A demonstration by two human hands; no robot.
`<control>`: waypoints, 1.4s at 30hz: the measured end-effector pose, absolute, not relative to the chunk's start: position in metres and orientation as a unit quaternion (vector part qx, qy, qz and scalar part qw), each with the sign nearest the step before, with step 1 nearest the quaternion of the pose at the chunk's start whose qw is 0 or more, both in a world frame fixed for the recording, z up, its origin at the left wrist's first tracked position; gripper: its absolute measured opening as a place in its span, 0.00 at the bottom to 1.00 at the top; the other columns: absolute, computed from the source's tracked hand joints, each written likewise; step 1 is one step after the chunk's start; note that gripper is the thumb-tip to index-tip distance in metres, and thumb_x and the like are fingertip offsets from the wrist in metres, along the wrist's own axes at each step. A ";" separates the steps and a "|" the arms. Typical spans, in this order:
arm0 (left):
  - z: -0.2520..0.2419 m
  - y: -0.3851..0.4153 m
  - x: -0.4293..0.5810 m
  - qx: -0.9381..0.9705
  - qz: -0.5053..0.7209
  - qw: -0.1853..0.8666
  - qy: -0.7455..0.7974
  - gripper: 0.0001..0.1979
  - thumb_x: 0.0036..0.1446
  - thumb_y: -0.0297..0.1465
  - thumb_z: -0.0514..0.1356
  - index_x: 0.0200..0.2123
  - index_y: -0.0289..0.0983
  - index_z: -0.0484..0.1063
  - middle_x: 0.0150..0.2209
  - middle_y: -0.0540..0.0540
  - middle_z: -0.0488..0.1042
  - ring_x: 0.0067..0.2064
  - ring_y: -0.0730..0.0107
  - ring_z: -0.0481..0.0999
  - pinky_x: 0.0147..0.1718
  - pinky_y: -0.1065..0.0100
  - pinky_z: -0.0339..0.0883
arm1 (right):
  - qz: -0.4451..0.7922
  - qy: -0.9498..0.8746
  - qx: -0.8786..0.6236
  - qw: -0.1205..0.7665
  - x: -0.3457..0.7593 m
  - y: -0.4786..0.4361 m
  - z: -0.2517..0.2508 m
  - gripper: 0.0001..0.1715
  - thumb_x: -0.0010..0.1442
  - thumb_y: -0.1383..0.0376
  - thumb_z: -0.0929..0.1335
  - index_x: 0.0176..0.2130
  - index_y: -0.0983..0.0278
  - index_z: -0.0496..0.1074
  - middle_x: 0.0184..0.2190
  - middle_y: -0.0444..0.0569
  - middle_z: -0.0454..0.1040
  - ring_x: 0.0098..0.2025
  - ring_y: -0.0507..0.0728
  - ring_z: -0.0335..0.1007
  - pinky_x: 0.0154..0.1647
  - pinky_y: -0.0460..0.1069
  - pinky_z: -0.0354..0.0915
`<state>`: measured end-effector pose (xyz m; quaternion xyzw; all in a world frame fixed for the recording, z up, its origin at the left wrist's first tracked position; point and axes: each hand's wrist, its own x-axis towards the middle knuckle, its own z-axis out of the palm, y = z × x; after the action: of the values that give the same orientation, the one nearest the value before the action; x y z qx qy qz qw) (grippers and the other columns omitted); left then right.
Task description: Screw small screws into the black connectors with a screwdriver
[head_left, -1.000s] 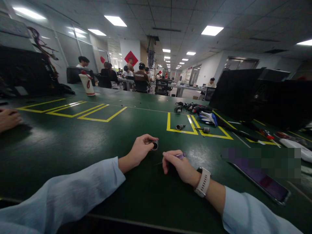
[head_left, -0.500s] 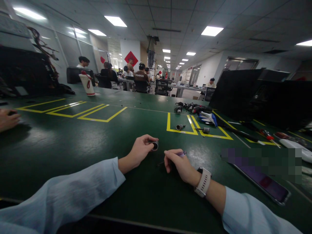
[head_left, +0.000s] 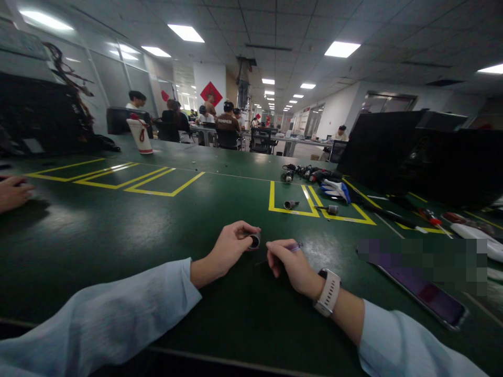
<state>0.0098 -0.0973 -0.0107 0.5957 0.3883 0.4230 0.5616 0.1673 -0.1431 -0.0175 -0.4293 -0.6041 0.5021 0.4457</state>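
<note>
Between thumb and fingers, my left hand (head_left: pixel 229 247) pinches a small hollow grey metal cylinder (head_left: pixel 255 240), its open end turned towards me and to the right. Just to the right, my right hand (head_left: pixel 288 263) is closed around a slim screwdriver (head_left: pixel 295 246) with a purple handle. The thin dark shaft points down and left, below the cylinder and apart from it. Beyond my hands, two similar grey metal parts with shafts, a left one (head_left: pixel 291 204) and a right one (head_left: pixel 332 210), lie inside yellow tape outlines.
On the green table (head_left: pixel 157 230), a phone (head_left: pixel 424 290) lies at right. Behind the parts are black cabled devices (head_left: pixel 302 173) and a blue-white glove (head_left: pixel 335 190). A white cup (head_left: pixel 140 136) stands far left. Another person's hand (head_left: pixel 14 193) rests at the left edge.
My left hand has moved slightly right and down with the cylinder, nearer my right hand. My right hand has barely shifted, still holding the screwdriver.
</note>
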 end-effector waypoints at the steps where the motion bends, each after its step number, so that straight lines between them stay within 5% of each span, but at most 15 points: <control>1: -0.011 -0.100 0.011 0.599 0.419 0.566 0.382 0.09 0.46 0.19 0.57 0.33 0.33 0.71 0.42 0.43 0.75 0.39 0.66 0.76 0.36 0.65 0.72 | 0.497 -0.610 -0.430 0.443 0.167 -0.143 -0.017 0.24 0.57 0.57 0.61 0.15 0.65 0.63 0.11 0.40 0.59 0.13 0.47 0.56 0.16 0.43 0.50; 15: -0.015 -0.109 0.014 0.649 0.350 0.565 0.370 0.11 0.44 0.20 0.58 0.34 0.34 0.71 0.34 0.47 0.75 0.35 0.67 0.76 0.33 0.66 0.71 | 0.442 -0.613 -0.450 0.476 0.171 -0.144 -0.016 0.25 0.57 0.56 0.61 0.13 0.64 0.60 0.10 0.39 0.55 0.14 0.47 0.50 0.14 0.44 0.45; 31: -0.011 -0.107 0.015 0.603 0.418 0.565 0.377 0.10 0.45 0.18 0.57 0.32 0.34 0.72 0.42 0.43 0.76 0.43 0.65 0.75 0.43 0.63 0.70 | 0.435 -0.612 -0.487 0.446 0.168 -0.142 -0.014 0.25 0.57 0.58 0.60 0.13 0.63 0.60 0.10 0.39 0.55 0.13 0.47 0.50 0.15 0.45 0.45; 42: -0.005 -0.098 0.012 0.498 0.471 0.586 0.431 0.16 0.45 0.22 0.61 0.40 0.32 0.73 0.41 0.42 0.76 0.41 0.64 0.76 0.42 0.63 0.71 | 0.363 -0.674 -0.442 0.468 0.170 -0.151 -0.014 0.25 0.62 0.55 0.58 0.19 0.63 0.63 0.14 0.41 0.60 0.19 0.49 0.58 0.22 0.45 0.55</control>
<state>0.0118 -0.0981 -0.0055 0.4981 0.4313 0.4712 0.5864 0.1702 -0.1512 -0.0136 -0.4416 -0.6737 0.3630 0.4684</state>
